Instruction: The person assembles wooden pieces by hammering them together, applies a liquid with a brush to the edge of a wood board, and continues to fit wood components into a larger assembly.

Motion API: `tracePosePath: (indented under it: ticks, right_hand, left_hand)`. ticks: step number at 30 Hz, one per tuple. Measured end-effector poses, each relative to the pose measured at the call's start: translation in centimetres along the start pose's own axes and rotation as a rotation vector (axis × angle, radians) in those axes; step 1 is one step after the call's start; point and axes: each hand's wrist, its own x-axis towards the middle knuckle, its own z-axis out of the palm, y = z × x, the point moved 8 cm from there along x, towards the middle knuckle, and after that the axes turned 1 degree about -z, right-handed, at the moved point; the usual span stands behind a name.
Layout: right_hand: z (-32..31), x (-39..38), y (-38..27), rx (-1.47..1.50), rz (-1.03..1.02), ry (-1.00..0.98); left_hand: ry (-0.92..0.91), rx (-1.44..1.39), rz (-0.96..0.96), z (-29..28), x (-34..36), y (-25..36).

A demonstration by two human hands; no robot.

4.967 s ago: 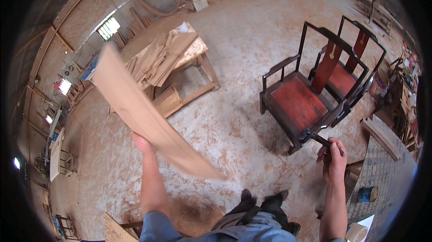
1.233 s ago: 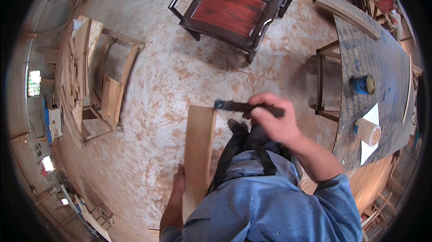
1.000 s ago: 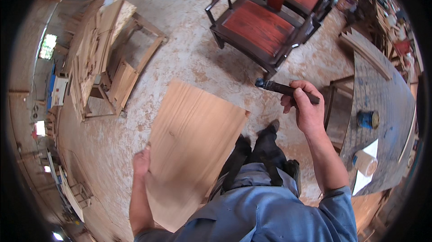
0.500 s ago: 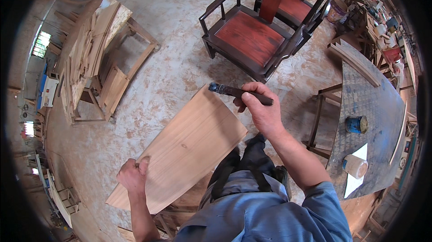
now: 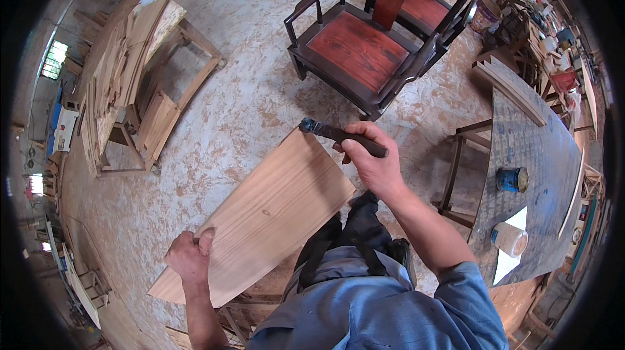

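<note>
A pale wooden board (image 5: 273,210) with fine grain and a small knot lies slanted in front of me. My left hand (image 5: 189,255) grips its left edge, thumb on the top face and fingers out of sight below. In my right hand (image 5: 374,154) is a dark-handled paintbrush (image 5: 345,136), fingers closed round the handle. The blue-stained bristles sit at the board's far corner, and whether they touch the wood I cannot tell.
Two dark armchairs (image 5: 364,50) with red seats stand ahead. To the right, a stained table (image 5: 547,174) carries a blue can (image 5: 512,179), a white tub (image 5: 510,239) on paper and wood strips. Planks (image 5: 130,57) are heaped on a wooden frame at left.
The brush head has dropped slightly toward the board's far corner. My right hand has shifted a little left. My left hand keeps its grip, and the whole view has moved slightly.
</note>
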Motion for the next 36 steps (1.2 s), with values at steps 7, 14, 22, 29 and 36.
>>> tracePosePath:
  ticks: [7, 14, 22, 29, 36]
  right_hand:
    - [-4.9, -1.7, -1.3, 0.078, 0.026, 0.132]
    - [-15.9, -7.0, -5.7, 0.075, -0.056, 0.371]
    - [-16.3, -10.8, -3.9, 0.334, 0.185, 0.314]
    - [-16.0, -11.3, -2.2, 0.366, 0.305, 0.299]
    - [-17.5, -11.9, -2.0, 0.326, 0.337, 0.338]
  left_hand:
    - [0.063, 0.048, 0.037, -0.4, -0.3, 0.1]
    - [0.091, -0.099, 0.225, 0.4, -0.9, 1.6]
    - [0.175, -0.211, 0.532, 0.0, 0.9, 4.9]
    - [0.216, -0.279, 0.658, -1.3, 2.0, 8.5]
    - [0.261, -0.311, 0.708, -1.8, 2.2, 10.4]
